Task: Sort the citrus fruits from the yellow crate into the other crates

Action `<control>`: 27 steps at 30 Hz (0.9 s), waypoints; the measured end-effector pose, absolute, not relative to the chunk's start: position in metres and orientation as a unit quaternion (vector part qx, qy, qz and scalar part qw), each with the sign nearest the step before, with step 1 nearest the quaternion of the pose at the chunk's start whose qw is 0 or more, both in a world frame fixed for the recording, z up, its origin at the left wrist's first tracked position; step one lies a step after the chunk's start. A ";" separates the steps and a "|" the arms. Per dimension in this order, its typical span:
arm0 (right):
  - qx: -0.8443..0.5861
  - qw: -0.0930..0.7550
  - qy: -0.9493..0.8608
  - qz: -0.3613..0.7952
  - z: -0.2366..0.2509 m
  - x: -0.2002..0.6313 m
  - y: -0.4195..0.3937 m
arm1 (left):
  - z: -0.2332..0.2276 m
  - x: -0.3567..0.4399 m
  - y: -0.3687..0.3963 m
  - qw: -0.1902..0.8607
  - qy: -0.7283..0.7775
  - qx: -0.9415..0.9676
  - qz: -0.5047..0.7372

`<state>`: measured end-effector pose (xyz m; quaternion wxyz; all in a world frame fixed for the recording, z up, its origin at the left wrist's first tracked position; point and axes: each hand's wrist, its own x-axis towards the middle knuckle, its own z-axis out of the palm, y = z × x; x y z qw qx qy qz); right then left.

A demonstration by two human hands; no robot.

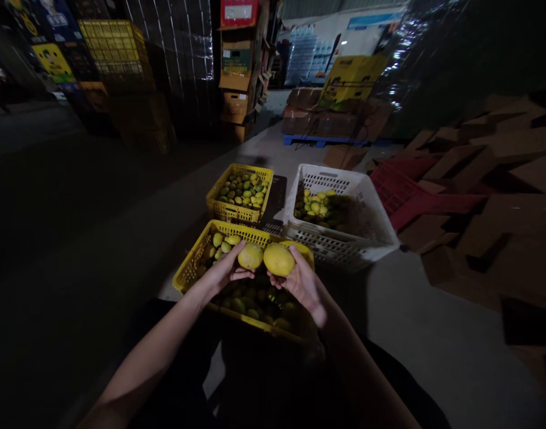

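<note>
My left hand (pixel 225 271) holds a yellow mango (pixel 250 256) and my right hand (pixel 302 283) holds a second, larger yellow mango (pixel 278 259). Both fruits are side by side, almost touching, above the near yellow crate (pixel 190 268), which is filled with yellow and green mangoes. Behind it stands a second yellow crate (pixel 237 210) of mangoes. To the right sits a white crate (pixel 344 244) with several mangoes at its left end.
Flattened cardboard boxes (pixel 487 179) and a red crate (pixel 398 190) lie at the right. Stacked cartons (pixel 237 71) and wrapped pallets stand at the back, with a blue pallet (pixel 321 140) of boxes. Concrete floor spreads dark to the left.
</note>
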<state>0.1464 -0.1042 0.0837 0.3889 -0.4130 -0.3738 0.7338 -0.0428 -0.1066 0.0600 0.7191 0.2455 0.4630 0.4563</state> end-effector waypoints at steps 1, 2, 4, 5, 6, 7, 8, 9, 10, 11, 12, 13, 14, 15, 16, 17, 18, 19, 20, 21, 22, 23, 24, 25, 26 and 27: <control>-0.414 0.395 -0.368 0.733 0.083 0.146 -0.104 | 0.061 -0.044 -0.107 0.725 0.462 0.245 0.448; -0.415 0.402 -0.365 0.730 0.083 0.147 -0.104 | 0.063 -0.045 -0.107 0.726 0.463 0.247 0.444; -0.412 0.425 -0.374 0.714 0.083 0.147 -0.104 | 0.069 -0.046 -0.110 0.708 0.463 0.268 0.461; -0.412 0.443 -0.385 0.697 0.083 0.147 -0.105 | 0.073 -0.046 -0.111 0.689 0.459 0.287 0.481; -0.415 0.465 -0.400 0.672 0.083 0.146 -0.105 | 0.076 -0.045 -0.112 0.663 0.455 0.308 0.508; -0.423 0.489 -0.418 0.638 0.083 0.146 -0.105 | 0.079 -0.045 -0.113 0.634 0.449 0.330 0.536; -0.435 0.512 -0.438 0.598 0.083 0.145 -0.106 | 0.081 -0.044 -0.114 0.604 0.442 0.351 0.562; -0.448 0.532 -0.458 0.553 0.084 0.144 -0.106 | 0.083 -0.043 -0.115 0.576 0.435 0.374 0.583; -0.459 0.548 -0.478 0.511 0.084 0.143 -0.106 | 0.084 -0.042 -0.115 0.550 0.427 0.397 0.598; -0.465 0.558 -0.496 0.475 0.084 0.142 -0.106 | 0.085 -0.040 -0.115 0.529 0.419 0.420 0.606; -0.467 0.565 -0.512 0.448 0.084 0.141 -0.106 | 0.085 -0.040 -0.115 0.515 0.411 0.442 0.609; -0.467 0.569 -0.525 0.427 0.084 0.141 -0.106 | 0.085 -0.039 -0.115 0.508 0.405 0.459 0.607; -0.467 0.571 -0.536 0.411 0.083 0.140 -0.106 | 0.085 -0.039 -0.115 0.505 0.401 0.468 0.604; -0.465 0.573 -0.544 0.399 0.083 0.140 -0.107 | 0.085 -0.038 -0.116 0.505 0.399 0.473 0.602; -0.464 0.573 -0.551 0.391 0.083 0.139 -0.107 | 0.084 -0.039 -0.116 0.506 0.398 0.475 0.600; -0.462 0.574 -0.556 0.385 0.083 0.139 -0.107 | 0.084 -0.039 -0.116 0.506 0.399 0.477 0.598; -0.460 0.573 -0.560 0.382 0.082 0.140 -0.107 | 0.083 -0.040 -0.116 0.506 0.399 0.478 0.597; -0.458 0.572 -0.565 0.381 0.081 0.140 -0.107 | 0.083 -0.041 -0.115 0.505 0.400 0.479 0.596; -0.455 0.569 -0.569 0.380 0.081 0.140 -0.107 | 0.083 -0.042 -0.115 0.504 0.400 0.480 0.596; -0.454 0.567 -0.574 0.379 0.080 0.140 -0.108 | 0.082 -0.043 -0.115 0.503 0.399 0.483 0.596; -0.453 0.564 -0.578 0.378 0.079 0.141 -0.108 | 0.082 -0.043 -0.115 0.500 0.397 0.486 0.597; -0.453 0.562 -0.581 0.375 0.079 0.141 -0.108 | 0.081 -0.044 -0.115 0.495 0.396 0.491 0.598; -0.454 0.561 -0.584 0.372 0.078 0.141 -0.108 | 0.081 -0.045 -0.115 0.489 0.394 0.497 0.598; -0.454 0.561 -0.587 0.368 0.078 0.141 -0.108 | 0.081 -0.045 -0.115 0.483 0.394 0.503 0.598; -0.453 0.561 -0.590 0.364 0.077 0.141 -0.108 | 0.081 -0.046 -0.116 0.478 0.394 0.508 0.598; -0.452 0.561 -0.593 0.360 0.077 0.141 -0.108 | 0.081 -0.046 -0.116 0.474 0.396 0.511 0.598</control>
